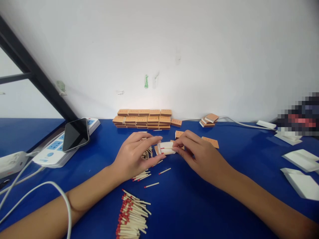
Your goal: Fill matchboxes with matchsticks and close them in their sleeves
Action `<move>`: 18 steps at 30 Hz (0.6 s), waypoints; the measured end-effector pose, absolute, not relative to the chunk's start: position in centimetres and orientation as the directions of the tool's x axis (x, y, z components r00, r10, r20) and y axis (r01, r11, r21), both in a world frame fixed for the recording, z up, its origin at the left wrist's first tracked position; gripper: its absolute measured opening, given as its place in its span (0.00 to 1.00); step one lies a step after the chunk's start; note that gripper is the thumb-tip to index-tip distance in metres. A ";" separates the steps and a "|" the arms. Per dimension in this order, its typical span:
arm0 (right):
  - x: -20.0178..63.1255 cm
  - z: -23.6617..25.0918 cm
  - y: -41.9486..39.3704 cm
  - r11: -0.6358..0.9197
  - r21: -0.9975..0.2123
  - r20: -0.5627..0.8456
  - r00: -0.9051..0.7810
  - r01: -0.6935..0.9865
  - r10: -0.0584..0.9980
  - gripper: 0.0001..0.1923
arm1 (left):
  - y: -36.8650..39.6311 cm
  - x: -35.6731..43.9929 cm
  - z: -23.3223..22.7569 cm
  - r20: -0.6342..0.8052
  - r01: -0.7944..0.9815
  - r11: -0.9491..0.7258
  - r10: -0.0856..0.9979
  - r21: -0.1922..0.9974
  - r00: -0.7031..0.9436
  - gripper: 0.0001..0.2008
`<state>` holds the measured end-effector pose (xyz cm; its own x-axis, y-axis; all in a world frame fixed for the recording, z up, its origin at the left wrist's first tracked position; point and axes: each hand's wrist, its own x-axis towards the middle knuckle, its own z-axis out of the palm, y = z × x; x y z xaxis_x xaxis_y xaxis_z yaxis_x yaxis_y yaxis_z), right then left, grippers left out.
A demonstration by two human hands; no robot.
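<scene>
A small white matchbox tray [166,145] rests on the blue table between my hands, its hollow side up. My left hand [136,152] is at the tray's left end, thumb and fingers apart; the thumb tip is close to the tray's near edge. From the right, my right hand [195,152] pinches the plain end of a match [167,148], whose red head points left over the tray. Several matches [141,176] lie under and below my left hand. Nearer to me is a large heap of red-headed matches [133,215].
Stacked orange matchboxes [142,120] line the wall. More boxes [209,120] stand to the right, with a flat orange piece [210,142] closer in. White trays [300,160] lie far right. A phone [76,134] rests on a power strip [57,151]; a white cable [63,194] crosses my left forearm.
</scene>
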<state>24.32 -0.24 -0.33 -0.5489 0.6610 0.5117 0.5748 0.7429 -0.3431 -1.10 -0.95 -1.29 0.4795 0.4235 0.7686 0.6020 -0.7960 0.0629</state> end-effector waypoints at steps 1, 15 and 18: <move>24.3 -0.4 -0.3 0.750 -0.335 0.519 -0.553 0.570 0.652 0.07 | -1.0 -1.1 -1.3 0.770 0.598 -0.799 0.420 0.063 0.480 0.23; 23.9 0.1 -1.4 0.742 -0.478 0.364 -0.662 0.470 0.655 0.02 | -0.6 -1.5 -1.3 0.746 0.652 -0.747 0.505 0.126 0.434 0.23; 24.0 -0.1 -1.6 0.678 -0.506 0.160 -0.714 0.534 0.682 0.02 | -0.5 -1.5 -1.3 0.743 0.665 -0.733 0.521 0.139 0.419 0.22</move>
<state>23.98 -1.56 -0.07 -0.7139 0.6817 0.1604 0.5336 0.6778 -0.5059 -1.53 -0.46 -1.33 0.4189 0.5213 0.7435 0.6653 -0.7334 0.1394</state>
